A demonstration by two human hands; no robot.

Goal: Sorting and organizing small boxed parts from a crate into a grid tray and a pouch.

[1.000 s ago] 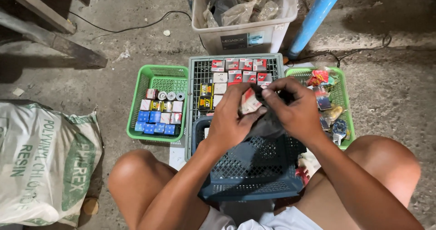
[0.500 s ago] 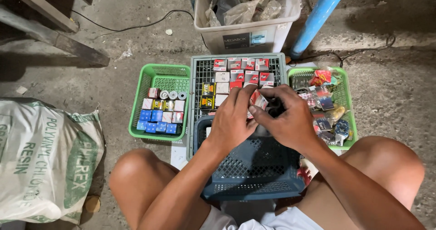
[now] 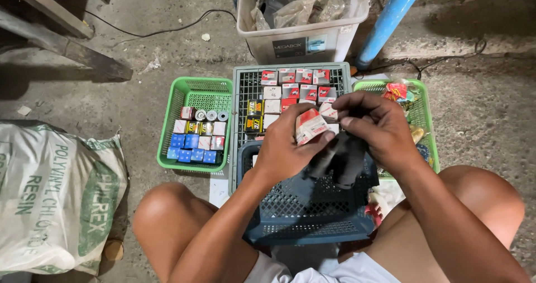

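Your left hand (image 3: 285, 149) has its grip closed on a small red-and-white box (image 3: 310, 125); your right hand (image 3: 375, 127) pinches a dark cloth (image 3: 341, 159) just beside it. Beyond your grip, the grey crate (image 3: 245, 87) is partly filled with boxes.

tray (image 3: 240, 84) centre, boxes inside | basket (image 3: 170, 132) left | basket (image 3: 427, 121) right | tub (image 3: 357, 15) behind | sack (image 3: 50, 205) far left

- Your left hand (image 3: 285, 149) gripped a small red-and-white box (image 3: 310, 125) over the dark blue basket (image 3: 312, 216).
- Your right hand (image 3: 379, 129) pinched a dark cloth (image 3: 343, 157) just beside that box.
- A grey crate (image 3: 245, 87) of similar boxes sat beyond, between two green baskets (image 3: 192, 93).
- A white sack (image 3: 56, 193) lay at your left.
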